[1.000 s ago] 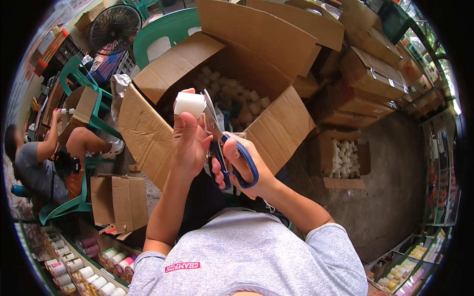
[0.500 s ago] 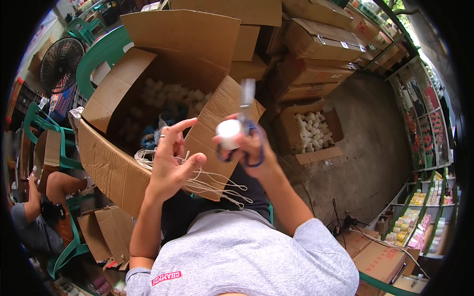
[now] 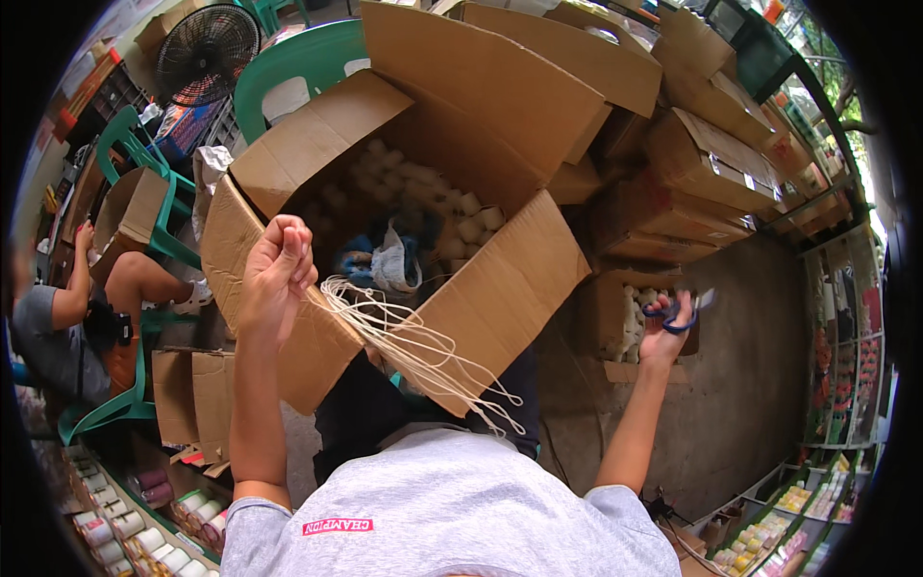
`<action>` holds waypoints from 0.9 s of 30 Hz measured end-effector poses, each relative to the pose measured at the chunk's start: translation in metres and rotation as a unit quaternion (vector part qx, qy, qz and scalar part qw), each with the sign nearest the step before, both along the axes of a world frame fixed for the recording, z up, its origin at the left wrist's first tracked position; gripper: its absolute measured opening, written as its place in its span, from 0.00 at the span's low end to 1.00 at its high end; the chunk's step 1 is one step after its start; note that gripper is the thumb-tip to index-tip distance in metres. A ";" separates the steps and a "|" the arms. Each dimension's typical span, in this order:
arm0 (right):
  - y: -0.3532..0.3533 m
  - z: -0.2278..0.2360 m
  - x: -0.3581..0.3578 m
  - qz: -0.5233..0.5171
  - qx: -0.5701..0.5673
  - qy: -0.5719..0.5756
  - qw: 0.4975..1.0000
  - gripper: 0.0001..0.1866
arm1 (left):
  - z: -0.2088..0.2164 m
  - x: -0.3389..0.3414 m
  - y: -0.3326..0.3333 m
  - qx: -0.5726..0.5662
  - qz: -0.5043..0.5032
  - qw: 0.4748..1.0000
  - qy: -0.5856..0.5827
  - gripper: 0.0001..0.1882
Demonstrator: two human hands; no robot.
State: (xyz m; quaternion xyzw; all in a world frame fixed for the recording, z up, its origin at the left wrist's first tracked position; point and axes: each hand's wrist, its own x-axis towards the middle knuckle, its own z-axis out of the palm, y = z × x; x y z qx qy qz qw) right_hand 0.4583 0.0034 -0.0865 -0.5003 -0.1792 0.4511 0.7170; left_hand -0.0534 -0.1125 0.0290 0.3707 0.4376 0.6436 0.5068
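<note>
my right hand (image 3: 662, 338) grips the scissors (image 3: 679, 329) near the small box (image 3: 610, 317) — my left hand (image 3: 276, 269), curled closed, near the string (image 3: 423, 357).

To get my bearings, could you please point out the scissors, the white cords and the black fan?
Scissors (image 3: 706, 299): head view, on the blurred blade.
White cords (image 3: 385, 329): head view, on the bunched strands.
Black fan (image 3: 207, 55): head view, on the round grille.
</note>
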 end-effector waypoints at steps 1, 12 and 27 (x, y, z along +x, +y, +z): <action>-0.010 0.039 -0.040 0.101 0.063 -0.077 0.990 0.29 | 0.000 -0.004 0.003 0.004 -0.011 1.000 -0.006 0.11; 0.109 0.082 -0.291 0.538 0.175 -0.643 0.517 0.16 | 0.015 0.015 0.079 0.023 -0.033 0.996 0.086 0.04; 0.109 0.055 -0.325 0.698 0.051 -0.468 0.540 0.12 | -0.106 -0.005 0.228 -0.374 -0.080 0.841 0.381 0.18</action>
